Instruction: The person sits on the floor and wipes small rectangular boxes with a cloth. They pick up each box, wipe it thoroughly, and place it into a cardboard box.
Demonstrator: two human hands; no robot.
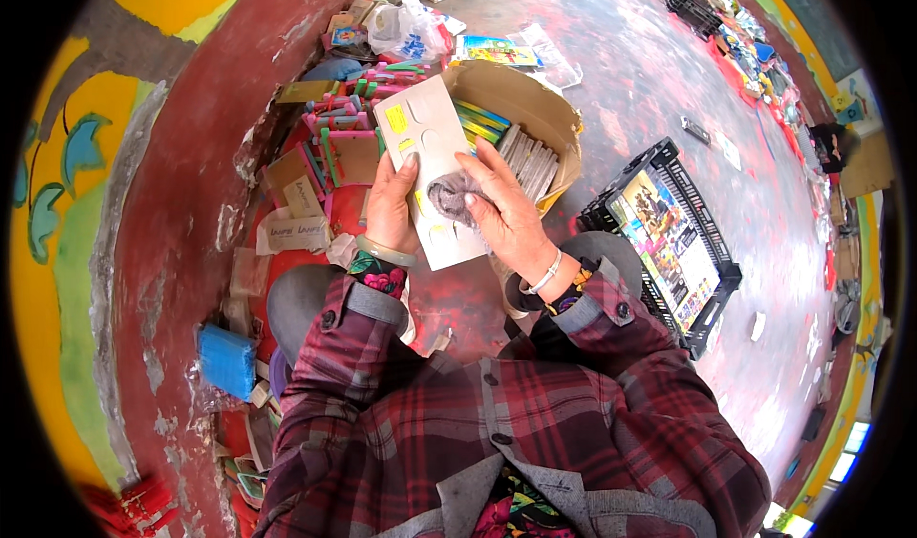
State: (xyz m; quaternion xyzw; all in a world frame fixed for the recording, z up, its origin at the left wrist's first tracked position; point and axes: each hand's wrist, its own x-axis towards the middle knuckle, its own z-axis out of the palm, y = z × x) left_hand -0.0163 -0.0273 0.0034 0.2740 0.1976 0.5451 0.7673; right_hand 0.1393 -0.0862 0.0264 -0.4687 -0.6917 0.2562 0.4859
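Observation:
Between my hands is a flat, pale beige card [437, 122] with curved cut lines and several yellow patches, tilted over the floor. My left hand [390, 208] grips its left edge, thumb on top and fingers behind. Pinched in my right hand [516, 215] is a crumpled grey wad of cloth [445, 194], pressed against the card's face. Just beyond the card, an open cardboard box [565, 122] holds packed rows of thin booklets or cards [528, 161], some with yellow and green edges. The card hides part of this box.
To the right a black plastic crate [731, 280] contains colourful printed sheets. Pink and green plastic pieces [339, 118] are piled at the left, near a white plastic bag [406, 30]. A blue package [227, 361] lies by the red wall [181, 251]. Clutter lines the far right wall.

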